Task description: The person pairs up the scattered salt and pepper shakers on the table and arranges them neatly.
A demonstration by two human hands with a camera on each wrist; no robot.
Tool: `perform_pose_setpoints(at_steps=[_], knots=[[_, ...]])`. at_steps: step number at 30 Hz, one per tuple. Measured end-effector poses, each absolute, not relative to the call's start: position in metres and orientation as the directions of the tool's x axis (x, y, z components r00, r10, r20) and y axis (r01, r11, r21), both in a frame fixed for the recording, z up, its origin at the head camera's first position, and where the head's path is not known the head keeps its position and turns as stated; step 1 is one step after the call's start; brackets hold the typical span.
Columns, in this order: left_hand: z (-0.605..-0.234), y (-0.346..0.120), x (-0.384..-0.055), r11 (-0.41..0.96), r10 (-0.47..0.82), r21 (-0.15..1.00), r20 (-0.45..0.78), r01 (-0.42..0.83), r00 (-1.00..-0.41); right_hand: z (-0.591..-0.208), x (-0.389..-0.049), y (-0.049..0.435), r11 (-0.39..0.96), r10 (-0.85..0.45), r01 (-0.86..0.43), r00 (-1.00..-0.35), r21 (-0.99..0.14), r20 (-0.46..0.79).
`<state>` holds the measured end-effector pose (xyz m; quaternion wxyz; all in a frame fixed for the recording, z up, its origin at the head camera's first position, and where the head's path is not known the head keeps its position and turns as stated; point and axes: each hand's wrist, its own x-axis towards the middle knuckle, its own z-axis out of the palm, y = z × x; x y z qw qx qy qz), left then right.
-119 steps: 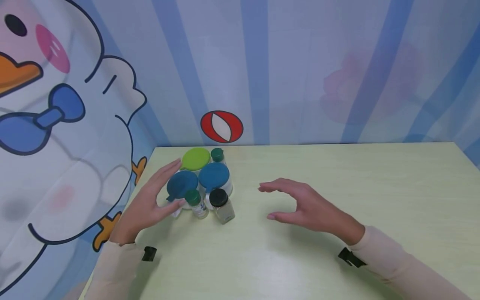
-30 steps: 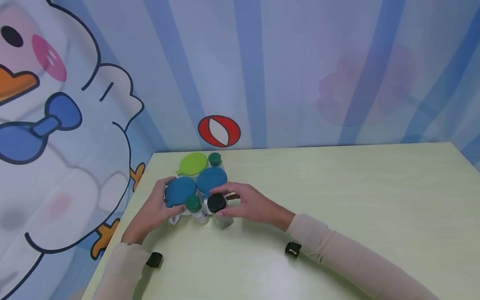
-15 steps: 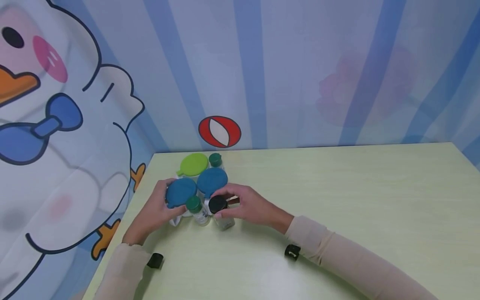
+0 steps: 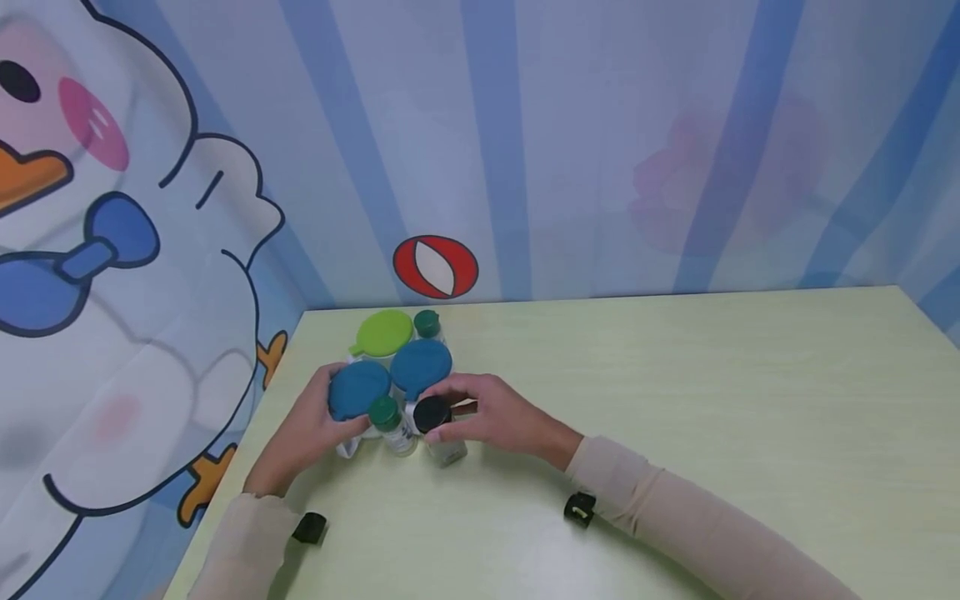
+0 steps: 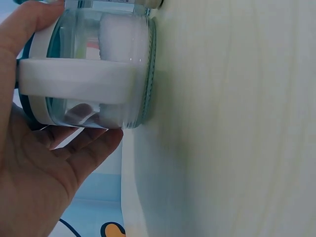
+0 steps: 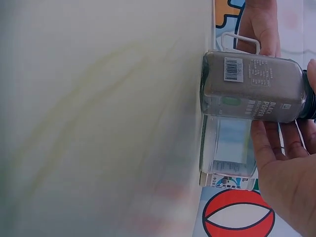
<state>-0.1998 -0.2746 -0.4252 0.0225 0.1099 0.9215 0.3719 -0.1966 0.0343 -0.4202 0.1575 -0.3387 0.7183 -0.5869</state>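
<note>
In the head view my left hand (image 4: 300, 437) holds the sides of a blue-lidded jar (image 4: 360, 389), thumb at the front and fingers behind. The left wrist view shows that jar as clear glass with a white handle (image 5: 74, 79) and white contents. My right hand (image 4: 506, 417) pinches the black cap (image 4: 432, 413) of a square bottle of black pepper (image 6: 256, 86), which stands on the table. Between the hands stands a small green-capped bottle (image 4: 392, 425), close to the left thumb. The fingers' far sides are partly hidden.
Behind these stand a second blue-lidded jar (image 4: 421, 367), a green-lidded jar (image 4: 383, 333) and another green-capped bottle (image 4: 427, 324). All are packed closely at the left of the pale table (image 4: 637, 375). A printed wall (image 4: 562, 150) runs along the table's back.
Since the oldest frame, my right hand has moved left onto the pepper bottle's cap, and my left hand has closed in around the blue-lidded jar. Over the last second both hands stay nearly still.
</note>
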Motion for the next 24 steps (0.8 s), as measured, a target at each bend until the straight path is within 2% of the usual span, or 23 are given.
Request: perform_pose_setpoints(at_steps=[24], knots=[[-0.4243,-0.2732,-0.199,0.702,0.212,0.692,0.022,0.168,-0.977,-0.4203,-0.2001,0.033,0.102,-0.675,-0.298,-0.721,-0.949,0.154]])
